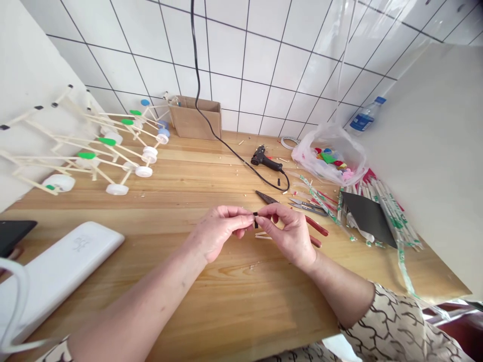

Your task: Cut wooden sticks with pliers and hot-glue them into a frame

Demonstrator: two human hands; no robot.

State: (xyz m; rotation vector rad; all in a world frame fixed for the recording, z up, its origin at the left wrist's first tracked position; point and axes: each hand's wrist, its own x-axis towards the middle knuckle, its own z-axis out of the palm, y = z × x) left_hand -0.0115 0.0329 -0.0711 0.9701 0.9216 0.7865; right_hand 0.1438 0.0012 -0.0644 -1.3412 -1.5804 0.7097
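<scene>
A small black strip is pinched between my two hands above the middle of the wooden table. My left hand grips it from the left with thumb and forefinger. From the right, my right hand pinches the same strip, fingertips almost touching those of the left. Pliers with red handles lie partly under my right hand, their dark jaws pointing up and left. Thin white sticks show just below the fingers. Small scissors rest beyond the right hand.
A black glue gun with its cable lies ahead. Stick models with white wheels stand left, near a cardboard box and white power bank. Right are a plastic bag, a bottle, wrapped sticks and a black sheet.
</scene>
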